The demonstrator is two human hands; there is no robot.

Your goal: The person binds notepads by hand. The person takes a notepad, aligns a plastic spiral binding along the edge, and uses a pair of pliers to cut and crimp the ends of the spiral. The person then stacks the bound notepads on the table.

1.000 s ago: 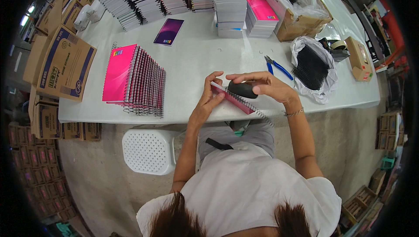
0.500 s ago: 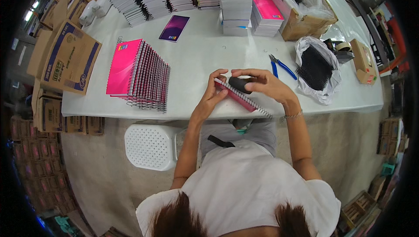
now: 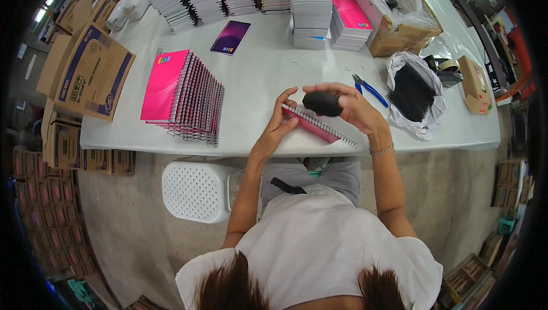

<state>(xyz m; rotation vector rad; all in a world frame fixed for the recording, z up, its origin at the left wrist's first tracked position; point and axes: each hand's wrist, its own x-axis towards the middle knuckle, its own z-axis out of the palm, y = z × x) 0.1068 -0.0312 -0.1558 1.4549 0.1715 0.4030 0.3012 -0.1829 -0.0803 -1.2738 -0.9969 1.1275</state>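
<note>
Pink notebook (image 3: pixel 312 129) at six o'clock on the white table (image 3: pixel 260 79); left hand (image 3: pixel 275 129) pinches its ten-o'clock end. Right hand (image 3: pixel 361 114) half-curled round a black rounded tool (image 3: pixel 321 104), near the coil (image 3: pixel 323 126). Likely coil-threading; protruding four-o'clock end probably calls for steady pinching.

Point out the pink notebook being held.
The pink notebook in the left hand, its coil jutting past one end; other pink covers top the left stack and rear stack.

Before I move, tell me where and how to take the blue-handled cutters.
Take the cutters by the blue handles, probably from the near right: they splay toward the near side, metal tip pointing away, and the right grip shows just left.
</note>
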